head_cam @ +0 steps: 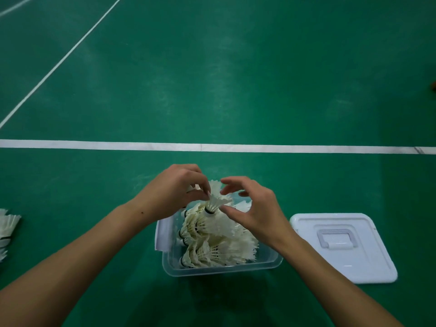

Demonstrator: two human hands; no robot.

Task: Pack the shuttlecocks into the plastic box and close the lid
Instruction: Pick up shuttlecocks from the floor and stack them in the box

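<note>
Both hands (174,190) (252,208) partly hiding shuttlecocks (217,241)

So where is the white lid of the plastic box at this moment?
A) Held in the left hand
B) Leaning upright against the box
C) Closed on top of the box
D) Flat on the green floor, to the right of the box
D: the white lid lies flat, handle up, on the green floor to the right of the open plastic box, and neither hand touches it.
</note>
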